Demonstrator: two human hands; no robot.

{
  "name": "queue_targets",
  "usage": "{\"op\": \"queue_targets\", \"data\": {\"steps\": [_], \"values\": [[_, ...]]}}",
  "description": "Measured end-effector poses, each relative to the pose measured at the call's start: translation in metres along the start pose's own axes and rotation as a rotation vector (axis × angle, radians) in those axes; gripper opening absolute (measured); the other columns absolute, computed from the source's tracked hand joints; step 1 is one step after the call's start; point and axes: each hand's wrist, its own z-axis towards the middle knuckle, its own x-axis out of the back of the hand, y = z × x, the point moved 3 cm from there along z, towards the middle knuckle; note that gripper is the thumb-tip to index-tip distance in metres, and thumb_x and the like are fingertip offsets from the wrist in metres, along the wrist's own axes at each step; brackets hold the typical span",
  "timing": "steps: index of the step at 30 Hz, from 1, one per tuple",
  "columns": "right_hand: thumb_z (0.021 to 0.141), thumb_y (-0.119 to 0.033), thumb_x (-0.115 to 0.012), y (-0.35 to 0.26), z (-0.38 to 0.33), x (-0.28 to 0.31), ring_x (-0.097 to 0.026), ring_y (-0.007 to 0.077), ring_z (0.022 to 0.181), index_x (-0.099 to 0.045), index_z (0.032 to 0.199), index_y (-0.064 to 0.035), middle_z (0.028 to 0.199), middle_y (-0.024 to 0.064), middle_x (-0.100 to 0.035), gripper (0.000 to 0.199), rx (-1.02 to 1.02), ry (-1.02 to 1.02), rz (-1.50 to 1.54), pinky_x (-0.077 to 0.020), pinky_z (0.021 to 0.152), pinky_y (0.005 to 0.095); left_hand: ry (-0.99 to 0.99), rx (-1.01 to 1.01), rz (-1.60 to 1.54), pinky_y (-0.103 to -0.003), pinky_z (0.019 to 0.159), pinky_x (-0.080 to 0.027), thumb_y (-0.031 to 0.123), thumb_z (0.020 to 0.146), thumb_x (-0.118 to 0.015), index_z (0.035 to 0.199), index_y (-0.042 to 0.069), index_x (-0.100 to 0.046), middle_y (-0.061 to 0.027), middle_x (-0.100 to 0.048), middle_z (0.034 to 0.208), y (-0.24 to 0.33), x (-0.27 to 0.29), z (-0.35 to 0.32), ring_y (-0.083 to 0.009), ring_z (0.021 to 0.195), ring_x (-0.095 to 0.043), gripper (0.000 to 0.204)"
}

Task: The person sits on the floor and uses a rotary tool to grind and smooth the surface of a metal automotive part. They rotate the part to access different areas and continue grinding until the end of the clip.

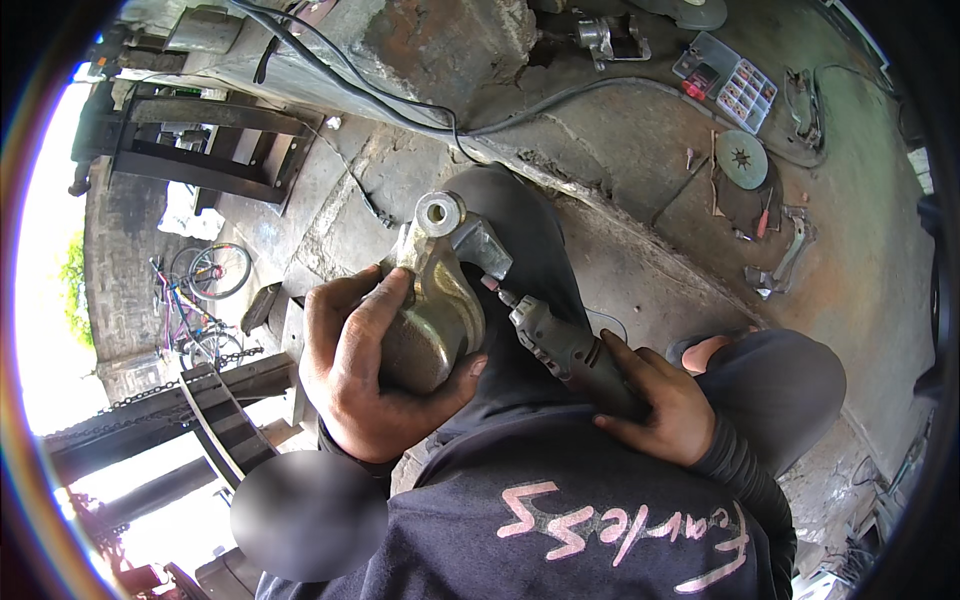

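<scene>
My left hand [350, 375] is wrapped round a gold-grey cast metal part [445, 315] that looks like a brake caliper. A round lug with a hole tops the casting, and a grey arm juts from it to the right. In my right hand [668, 405] is a dark grey rotary tool [575, 352], pointed up and left. Its small pinkish grinding bit [490, 284] is at the lower end of the grey arm; whether it touches, I cannot tell. Both things are above my lap, over dark trousers [525, 215].
A compartment box [748, 95] of small parts lies open on the floor at far right. Near it are a round disc [741, 170], a screwdriver [763, 222] and a metal bracket [785, 262]. A thick cable [590, 88] crosses the concrete. Bicycles [218, 272] and steel frames stand at left.
</scene>
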Motion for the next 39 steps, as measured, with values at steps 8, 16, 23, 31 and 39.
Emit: {"op": "queue_targets", "data": {"steps": [8,16,23,31,39], "values": [[0.077,-0.027,-0.079,-0.0024,0.0000,0.0047,-0.066,0.0311,0.078,-0.036,0.152,-0.0032,0.094,0.0172,-0.060,0.089,0.016,0.059,0.031,-0.0541,0.073,0.0387,0.009,-0.001,-0.010,-0.042,0.076,-0.056,0.029,0.057,-0.089,0.118,0.000,-0.064,-0.0193,-0.063,0.103,-0.0020,0.0005,-0.0004,-0.0323,0.092,-0.065,0.071],[0.076,-0.024,-0.079,-0.0045,0.0051,0.0076,-0.064,0.0308,0.078,-0.037,0.151,-0.0004,0.091,0.0173,-0.059,0.088,0.044,0.100,0.038,-0.0531,0.073,0.0376,0.009,-0.005,-0.011,-0.042,0.076,-0.056,0.028,0.057,-0.089,0.118,0.001,-0.064,-0.0195,-0.062,0.104,-0.0023,0.0009,-0.0005,-0.0325,0.092,-0.064,0.072],[0.077,-0.025,-0.078,-0.0051,0.0057,0.0069,-0.064,0.0310,0.077,-0.037,0.151,-0.0006,0.091,0.0174,-0.059,0.088,0.021,0.097,0.034,-0.0527,0.072,0.0378,-0.009,-0.014,0.001,-0.042,0.076,-0.056,0.028,0.056,-0.090,0.119,0.001,-0.064,-0.0203,-0.062,0.104,-0.0011,0.0017,-0.0002,-0.0328,0.092,-0.064,0.073],[0.079,-0.028,-0.078,-0.0055,0.0055,0.0055,-0.064,0.0313,0.075,-0.035,0.152,-0.0013,0.092,0.0169,-0.059,0.088,-0.014,0.059,0.047,-0.0533,0.072,0.0383,-0.013,-0.023,0.023,-0.042,0.075,-0.056,0.029,0.056,-0.090,0.119,0.001,-0.064,-0.0205,-0.062,0.103,-0.0005,0.0017,0.0000,-0.0331,0.092,-0.064,0.073],[0.080,-0.028,-0.077,-0.0063,0.0056,0.0043,-0.065,0.0309,0.076,-0.035,0.152,-0.0029,0.093,0.0169,-0.059,0.088,-0.010,0.058,0.040,-0.0533,0.072,0.0388,-0.010,-0.017,0.008,-0.042,0.075,-0.055,0.028,0.056,-0.090,0.119,0.002,-0.063,-0.0203,-0.062,0.103,0.0005,0.0010,-0.0001,-0.0331,0.092,-0.064,0.073]]}}
